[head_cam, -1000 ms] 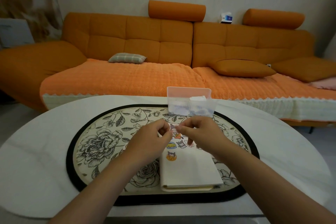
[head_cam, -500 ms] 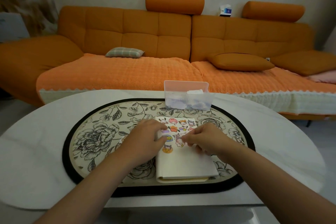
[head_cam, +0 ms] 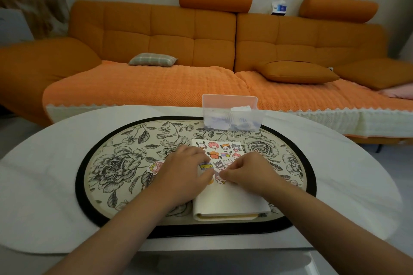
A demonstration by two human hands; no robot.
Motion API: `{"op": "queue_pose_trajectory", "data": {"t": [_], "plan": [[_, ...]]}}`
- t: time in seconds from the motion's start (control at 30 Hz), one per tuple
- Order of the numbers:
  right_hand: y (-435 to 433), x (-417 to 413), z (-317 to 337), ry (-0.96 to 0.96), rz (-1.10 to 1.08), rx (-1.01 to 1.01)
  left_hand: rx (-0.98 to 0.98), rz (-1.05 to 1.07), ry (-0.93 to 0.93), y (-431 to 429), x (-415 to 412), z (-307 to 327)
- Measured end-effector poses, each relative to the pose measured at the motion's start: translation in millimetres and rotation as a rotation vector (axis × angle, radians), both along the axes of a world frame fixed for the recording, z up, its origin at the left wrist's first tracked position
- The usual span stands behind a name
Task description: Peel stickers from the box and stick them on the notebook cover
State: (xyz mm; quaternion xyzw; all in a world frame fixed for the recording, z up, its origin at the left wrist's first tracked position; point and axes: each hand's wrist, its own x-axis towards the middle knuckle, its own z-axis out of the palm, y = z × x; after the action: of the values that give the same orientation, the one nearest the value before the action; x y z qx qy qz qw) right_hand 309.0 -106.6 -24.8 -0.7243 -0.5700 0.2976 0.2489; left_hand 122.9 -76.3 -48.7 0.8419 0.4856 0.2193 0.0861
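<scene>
Right hand (head_cam: 248,174) lowered, pinching pink sticker (head_cam: 218,179) on cream notebook (head_cam: 230,201).

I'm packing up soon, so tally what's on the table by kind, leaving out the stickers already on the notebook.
Floral mat: 1
Notebook: 1
Clear plastic box: 1
Loose sticker lying on the mat: 1
Total: 4

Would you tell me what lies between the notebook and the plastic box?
Head view: only bare floral mat between notebook and plastic box.
</scene>
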Motion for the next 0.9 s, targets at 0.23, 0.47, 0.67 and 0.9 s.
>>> {"op": "queue_pose_trajectory", "data": {"t": [0.23,0.47,0.67,0.9], "plan": [[-1.2,-5.0,-2.6,-0.285,0.039,0.042,0.012,0.059,0.067,-4.2,8.3,-0.8],[-18.0,-1.4,-1.1,-0.508,0.102,0.263,0.122,-0.015,0.022,-7.4,8.5,-4.3],[-28.8,10.0,-20.7,-0.701,0.365,0.500,0.142,-0.221,0.110,-10.9,2.3,-4.6],[-40.9,17.8,-29.8,-0.830,0.471,0.501,0.121,-0.288,0.318,-27.1,-5.2,-1.3]]}}
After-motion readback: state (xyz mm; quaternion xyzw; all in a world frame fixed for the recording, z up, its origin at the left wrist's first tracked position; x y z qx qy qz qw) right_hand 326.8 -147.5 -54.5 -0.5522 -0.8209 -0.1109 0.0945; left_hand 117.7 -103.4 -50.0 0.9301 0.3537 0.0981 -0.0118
